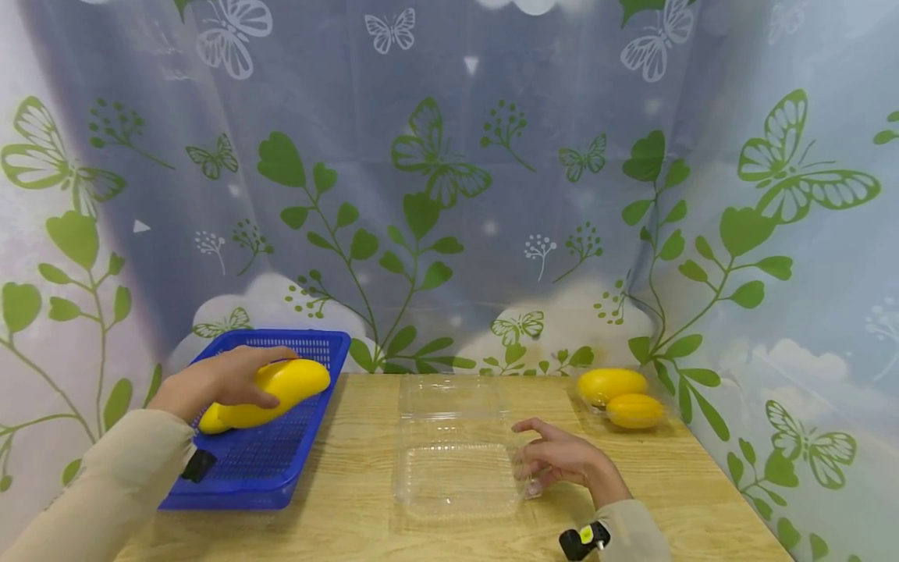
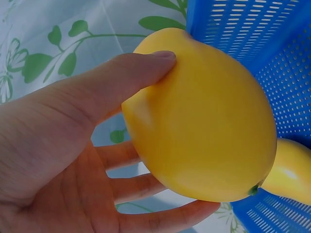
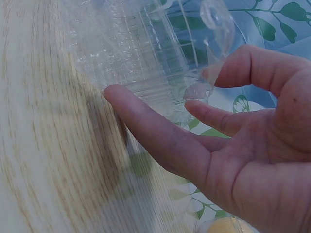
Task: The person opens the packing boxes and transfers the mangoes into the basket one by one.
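Gripping a smooth, mango-shaped yellow fruit [image 1: 302, 384] between thumb and fingers, the left hand [image 1: 230, 378] holds it over a blue, slatted plastic basket [image 1: 239, 496], where a second, partly hidden yellow fruit [image 1: 213, 420] remains. At the middle of the pale wood-grain bench [image 1: 351, 468], the right hand [image 1: 555, 460] touches the near-right edge of a clear, hinged plastic container [image 1: 456, 478] lying open, though I cannot tell whether it pinches the rim. Farther right, a pair of yellow fruits [image 1: 611, 385] appears already packed in clear plastic, so the work looks part done, with the held and basket fruits left.
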`<action>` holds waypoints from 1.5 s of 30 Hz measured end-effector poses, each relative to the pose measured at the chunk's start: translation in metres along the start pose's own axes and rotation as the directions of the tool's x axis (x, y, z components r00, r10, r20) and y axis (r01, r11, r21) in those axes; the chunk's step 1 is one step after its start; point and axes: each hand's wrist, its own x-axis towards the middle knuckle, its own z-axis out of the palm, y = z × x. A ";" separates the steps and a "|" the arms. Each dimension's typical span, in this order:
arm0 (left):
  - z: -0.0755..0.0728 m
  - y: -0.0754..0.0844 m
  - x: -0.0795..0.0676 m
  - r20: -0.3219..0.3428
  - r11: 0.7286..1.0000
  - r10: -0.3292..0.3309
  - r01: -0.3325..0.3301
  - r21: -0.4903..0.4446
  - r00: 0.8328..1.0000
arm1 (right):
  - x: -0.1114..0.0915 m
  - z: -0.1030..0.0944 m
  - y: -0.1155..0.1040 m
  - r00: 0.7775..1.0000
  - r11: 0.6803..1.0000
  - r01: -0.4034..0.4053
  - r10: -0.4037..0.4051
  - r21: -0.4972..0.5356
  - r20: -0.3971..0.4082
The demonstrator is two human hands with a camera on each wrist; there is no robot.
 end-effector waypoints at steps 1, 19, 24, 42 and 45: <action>0.000 -0.001 0.000 0.001 1.000 -0.003 0.003 0.001 1.000 | 0.000 0.000 0.000 1.000 1.000 0.000 0.000 0.001 0.001; -0.002 -0.009 0.010 0.013 1.000 -0.015 0.015 0.025 1.000 | -0.001 -0.001 0.001 1.000 1.000 -0.013 0.013 -0.008 -0.013; -0.002 -0.009 0.014 0.015 0.999 -0.022 0.022 0.024 1.000 | -0.001 0.000 0.001 1.000 1.000 -0.015 0.015 -0.007 -0.018; -0.001 -0.014 0.024 0.044 0.995 -0.101 0.102 -0.023 0.994 | -0.001 0.000 -0.001 1.000 1.000 -0.015 0.015 -0.005 -0.007; 0.001 -0.017 0.026 0.041 0.993 -0.116 0.117 -0.029 0.992 | -0.001 0.000 -0.001 1.000 1.000 -0.017 0.016 -0.007 -0.012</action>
